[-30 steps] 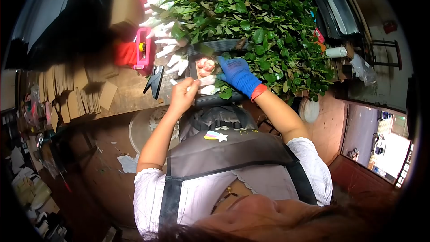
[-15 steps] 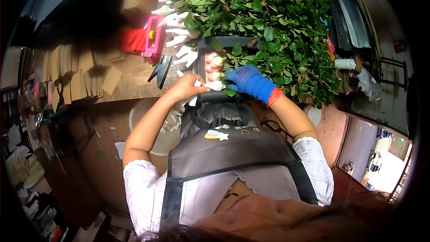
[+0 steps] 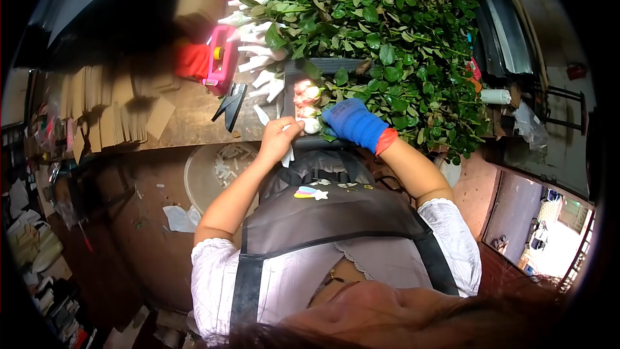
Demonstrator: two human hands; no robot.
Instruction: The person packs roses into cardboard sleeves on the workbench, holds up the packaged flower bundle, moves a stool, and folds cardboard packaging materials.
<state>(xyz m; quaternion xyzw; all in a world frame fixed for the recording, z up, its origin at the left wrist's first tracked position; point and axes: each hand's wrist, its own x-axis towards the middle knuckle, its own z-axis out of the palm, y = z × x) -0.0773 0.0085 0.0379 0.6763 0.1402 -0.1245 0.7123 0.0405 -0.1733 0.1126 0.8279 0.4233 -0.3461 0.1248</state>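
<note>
My bare left hand [image 3: 279,139] is closed in a pinch at the white sleeve on the lowest rose, with a strip of white material showing below the fingers. My right hand [image 3: 354,124], in a blue glove with a red cuff, curls round the stems just right of the rose heads; its fingertips are partly hidden. Pink and cream roses [image 3: 306,93] lie in a column inside the black tray [image 3: 332,65]. Rows of white-netted rose heads [image 3: 261,58] lie at the upper left of the leafy stems [image 3: 387,52].
A pink tape dispenser [image 3: 221,61] and a black clip-like tool [image 3: 230,107] sit on the wooden table, left of the flowers. Cardboard pieces [image 3: 123,116] stand farther left. Below the table edge is a round bin [image 3: 216,171] with white scraps. A white roll [image 3: 496,96] lies at the right.
My left hand went from the rose's left side down to the tray edge, then closed again near the sleeve. My right hand shifted slightly along the stems. The view moved a little.
</note>
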